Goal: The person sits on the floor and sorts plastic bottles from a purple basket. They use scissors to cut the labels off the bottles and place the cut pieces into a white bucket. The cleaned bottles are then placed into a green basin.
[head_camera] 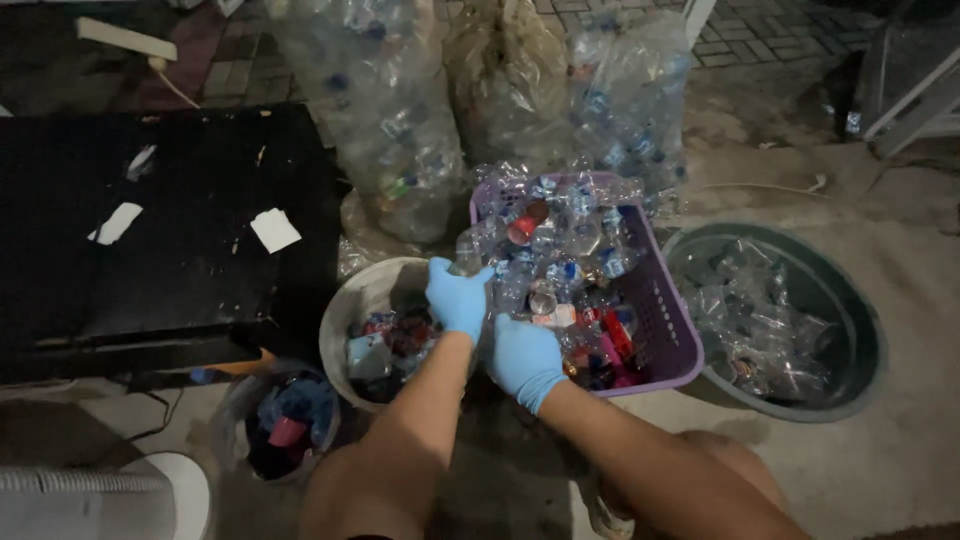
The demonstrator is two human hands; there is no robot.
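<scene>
Left hand (458, 297), blue-gloved, clamped on a clear plastic bottle (466, 255) at the purple basket's (672, 335) left edge. Right hand (524, 359) just beside it, fingers curled; grip unclear. Grey bucket (368, 292) of labels below left; dark tub (850, 310) right.

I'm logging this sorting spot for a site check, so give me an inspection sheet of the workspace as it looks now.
Surface: bare concrete ground, dusty; paving bricks at the far edge.
Job's things: purple basket heaped with clear plastic bottles; grey bucket holding crumpled labels; small tub with coloured caps.
Clutter: dark round basin of crushed clear plastic; three filled clear sacks; black box with paper scraps on top.
Grippers: left hand and right hand, both in blue gloves, at the basket's near-left corner; left grips a bottle, right's hold hidden.
Cables: a dark cord under the black box.
Surroundings: dim light; white frame at far right.
</scene>
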